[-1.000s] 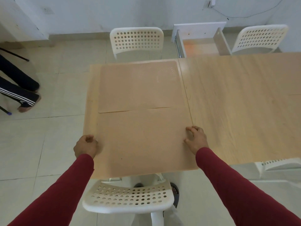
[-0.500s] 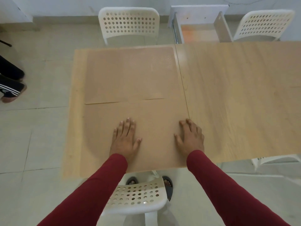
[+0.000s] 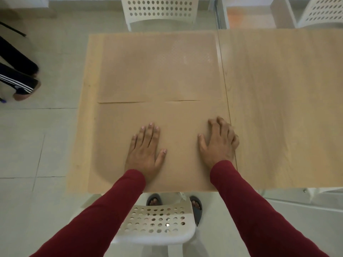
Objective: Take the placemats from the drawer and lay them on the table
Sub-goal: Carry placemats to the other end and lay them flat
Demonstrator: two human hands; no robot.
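Observation:
Two tan placemats lie flat on the left part of the light wooden table (image 3: 278, 108). The far placemat (image 3: 159, 69) reaches toward the table's back edge. The near placemat (image 3: 178, 115) meets it edge to edge and extends to the front edge. My left hand (image 3: 146, 151) rests palm down on the near placemat, fingers spread. My right hand (image 3: 219, 141) presses on that mat's right edge, fingers slightly curled. The open white drawer (image 3: 250, 13) shows beyond the table at the top right.
A white perforated chair (image 3: 157, 227) stands under me at the table's front edge. Two more white chairs (image 3: 159, 10) (image 3: 321, 12) stand behind the table. Another person's legs and shoe (image 3: 20, 84) are on the tiled floor at the left.
My left hand moved from the near placemat's left edge onto its middle and flattened. My right hand stayed at the right edge. The camera tilted further down.

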